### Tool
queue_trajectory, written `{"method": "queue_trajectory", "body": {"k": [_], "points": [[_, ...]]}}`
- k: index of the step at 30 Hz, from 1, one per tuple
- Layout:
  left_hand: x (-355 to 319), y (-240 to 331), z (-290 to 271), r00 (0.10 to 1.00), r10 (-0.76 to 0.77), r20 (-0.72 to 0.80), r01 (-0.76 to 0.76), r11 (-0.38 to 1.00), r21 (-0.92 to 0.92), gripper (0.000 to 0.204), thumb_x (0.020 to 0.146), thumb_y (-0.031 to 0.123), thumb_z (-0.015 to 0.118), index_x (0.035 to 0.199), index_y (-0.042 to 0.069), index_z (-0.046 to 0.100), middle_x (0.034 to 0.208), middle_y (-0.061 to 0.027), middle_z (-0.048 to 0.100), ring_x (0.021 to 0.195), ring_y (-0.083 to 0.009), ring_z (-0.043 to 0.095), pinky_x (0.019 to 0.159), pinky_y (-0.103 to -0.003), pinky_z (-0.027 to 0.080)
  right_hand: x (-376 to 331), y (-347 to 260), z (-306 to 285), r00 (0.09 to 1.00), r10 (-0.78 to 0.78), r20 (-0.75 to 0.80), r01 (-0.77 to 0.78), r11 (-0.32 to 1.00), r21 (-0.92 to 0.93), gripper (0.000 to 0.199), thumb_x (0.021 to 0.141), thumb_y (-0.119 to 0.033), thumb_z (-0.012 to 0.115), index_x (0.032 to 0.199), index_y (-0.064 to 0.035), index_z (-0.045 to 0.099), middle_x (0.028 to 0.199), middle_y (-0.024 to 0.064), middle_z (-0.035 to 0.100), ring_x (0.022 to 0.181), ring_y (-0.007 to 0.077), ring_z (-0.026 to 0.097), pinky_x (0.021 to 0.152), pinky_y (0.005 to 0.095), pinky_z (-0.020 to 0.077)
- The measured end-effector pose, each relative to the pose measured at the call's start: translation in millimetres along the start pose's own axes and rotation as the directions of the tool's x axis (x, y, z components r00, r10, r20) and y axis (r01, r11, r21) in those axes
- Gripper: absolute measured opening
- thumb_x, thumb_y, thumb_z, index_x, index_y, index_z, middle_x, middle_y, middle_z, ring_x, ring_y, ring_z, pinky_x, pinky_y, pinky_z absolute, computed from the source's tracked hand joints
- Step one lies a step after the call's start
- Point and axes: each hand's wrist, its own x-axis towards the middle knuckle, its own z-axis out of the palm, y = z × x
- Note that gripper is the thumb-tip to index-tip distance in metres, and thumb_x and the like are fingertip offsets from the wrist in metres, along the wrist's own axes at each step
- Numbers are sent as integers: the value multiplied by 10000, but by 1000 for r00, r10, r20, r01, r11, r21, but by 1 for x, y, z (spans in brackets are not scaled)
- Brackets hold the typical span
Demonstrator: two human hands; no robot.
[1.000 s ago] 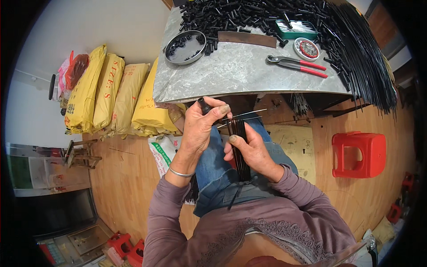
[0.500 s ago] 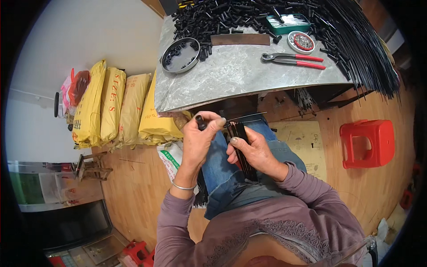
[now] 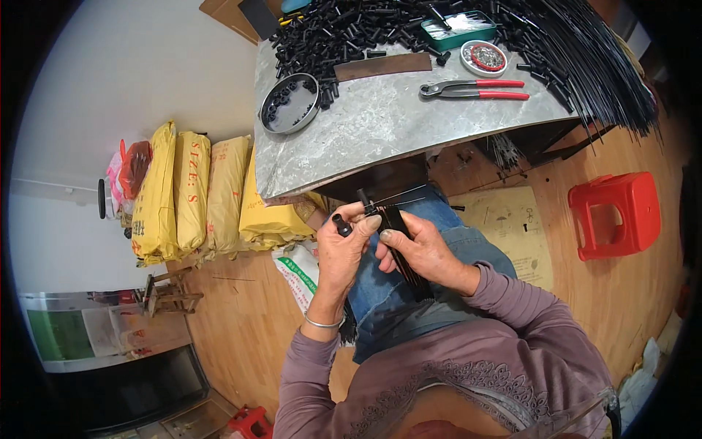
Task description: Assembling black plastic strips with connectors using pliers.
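Moved since the earlier frame: left hand (image 3: pixel 338 252), lowered toward right hand (image 3: pixel 423 252), thumb tips now close together; whole view swung, so furniture sits differently.

Work in hand: bundle of thin dark rods (image 3: pixel 411 276), one lot, held in front of the lap, below the near edge of the surface (image 3: pixel 351 130), slanting from upper end between the hands down to the person's jeans (image 3: pixel 376 307).

Progress: judged part-way, the piece between the hands not yet released. Loose black tubes (image 3: pixel 340 40), large heap, on the far part of the surface. Long black rods (image 3: pixel 596 62), thick sheaf, overhanging its right end. Whether the sheaf is finished or stock: cannot tell. Count done, count left: not determinable.

Fingers, left: curled nearly closed; black tube (image 3: pixel 341 224), one, gripped, open end protruding above. Thumb tip at the bundle's upper end; contact unclear. Second black piece (image 3: pixel 364 197), one, upright just beyond the fingertips; what grips it is hidden.

Fingers, right: closed round the bundle, thumb on top, remaining fingers beneath.

Thin pale rods (image 3: pixel 402 196): projecting rightward beyond the bundle's upper end.

Also on the surface: red-handled pincers (image 3: pixel 479 93), one, lying apart; round dish (image 3: pixel 300 108), one, holding small black parts.
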Motion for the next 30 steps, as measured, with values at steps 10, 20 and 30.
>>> {"method": "queue_trajectory", "body": {"k": [10, 20, 30], "points": [[5, -9, 1, 998, -48, 44, 59, 948, -312, 180, 841, 48, 683, 992, -4, 599, 721, -18, 566, 614, -92, 525, 526, -222, 418, 13, -15, -24, 967, -215, 136, 249, 691, -679, 175, 850, -212, 650, 914, -55, 692, 747, 89, 652, 593, 146, 579, 525, 289, 456], [4, -17, 0, 989, -61, 136, 123, 853, -507, 248, 864, 80, 660, 1085, -2, 582, 733, -5, 531, 609, -93, 480, 534, -233, 402, 13, -18, -32, 983, 154, 102, -107, 926, -362, 296, 838, -314, 706, 786, -23, 691, 651, -67, 572, 601, 20, 447, 509, 228, 354], [-4, -23, 11, 1000, -12, 19, 19, 911, -413, 263, 877, 123, 662, 1103, 18, 577, 737, -14, 555, 607, -100, 512, 516, -232, 403, 18, 9, -31, 988, 97, 122, -76, 982, -171, 293, 831, -321, 724, 856, -32, 678, 693, -19, 625, 550, 41, 549, 451, 198, 418]]}}
